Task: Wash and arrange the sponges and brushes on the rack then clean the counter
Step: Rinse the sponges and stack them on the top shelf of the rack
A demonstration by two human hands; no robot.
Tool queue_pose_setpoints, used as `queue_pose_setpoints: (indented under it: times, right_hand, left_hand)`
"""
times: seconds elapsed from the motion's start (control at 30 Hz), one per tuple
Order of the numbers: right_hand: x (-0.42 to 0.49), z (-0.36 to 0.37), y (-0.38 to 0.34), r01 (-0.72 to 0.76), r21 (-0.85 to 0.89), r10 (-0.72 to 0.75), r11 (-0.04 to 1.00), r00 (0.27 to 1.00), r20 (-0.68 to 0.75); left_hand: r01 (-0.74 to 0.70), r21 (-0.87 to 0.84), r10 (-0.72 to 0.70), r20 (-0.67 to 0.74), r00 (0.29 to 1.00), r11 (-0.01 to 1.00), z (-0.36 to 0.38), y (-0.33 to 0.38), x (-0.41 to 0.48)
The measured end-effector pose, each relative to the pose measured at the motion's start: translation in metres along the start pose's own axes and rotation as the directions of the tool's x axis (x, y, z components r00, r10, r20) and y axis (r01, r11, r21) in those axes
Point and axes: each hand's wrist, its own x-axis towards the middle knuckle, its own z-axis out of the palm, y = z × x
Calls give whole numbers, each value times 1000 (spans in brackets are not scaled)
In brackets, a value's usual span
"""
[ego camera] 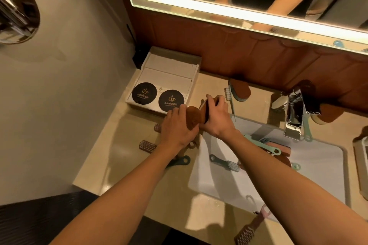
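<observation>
My left hand and my right hand meet over the counter, left of the sink. The left hand grips a brown sponge. The right hand's fingers curl round another brown sponge with a pale edge held beside it. A brush with white bristles and a further brown sponge lie behind them by the wall. Several brushes rest in the sink, among them a dark-handled one and a mint one.
A white tray with two black round coasters stands at the back left. The chrome faucet rises behind the sink. Small brown brushes lie on the counter near my left wrist. A pink-handled brush lies on the front edge.
</observation>
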Motion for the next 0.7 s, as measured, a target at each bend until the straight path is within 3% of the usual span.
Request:
queue_pose_setpoints:
  times: [0.2, 0.33, 0.57, 0.7]
  right_hand:
    - [-38, -37, 15, 23, -26, -25, 999, 998, -66]
    - [-69, -64, 28, 43, -15, -45, 999, 989, -138]
    - [-123, -121, 50, 88, -3, -84, 996, 948, -308]
    - [-157, -155, 78, 35, -46, -51, 998, 909, -413]
  left_hand:
    - [-15, -31, 12, -102, 995, 999, -1, 34, -11]
    - [109, -241, -109, 14, 994, 964, -14, 63, -11]
    - [-18, -457, 27, 14, 1000, 889, -43, 140, -9]
    - [-112, -463, 115, -21, 993, 879, -42, 195, -14]
